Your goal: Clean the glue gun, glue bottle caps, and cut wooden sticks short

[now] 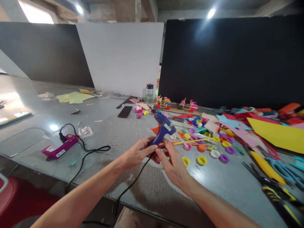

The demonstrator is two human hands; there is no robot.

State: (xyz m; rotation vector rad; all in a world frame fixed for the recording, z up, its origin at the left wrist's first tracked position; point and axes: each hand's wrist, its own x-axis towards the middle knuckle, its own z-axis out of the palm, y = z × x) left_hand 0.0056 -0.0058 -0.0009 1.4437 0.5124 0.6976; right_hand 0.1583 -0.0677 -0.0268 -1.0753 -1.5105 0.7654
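A blue hot glue gun (161, 124) is held above the table in front of me, its nozzle end pointing up and away. My left hand (142, 151) is closed around the lower end of its handle. My right hand (173, 160) meets it from the other side, fingers curled at the handle's base where the black cord (137, 180) comes out. What the right fingertips grip is partly hidden. Just beyond the right hand lie yellow rings (201, 160), a white ring (215, 154) and an orange cap (201, 148).
A purple power strip (62, 148) with a black plug sits at left. Pliers (273, 186), a yellow-handled cutter (267, 167) and scissors (282, 171) lie at right beside coloured sheets (277, 133). Farther back are a phone (125, 111), a jar (149, 92) and small wheeled models (188, 105).
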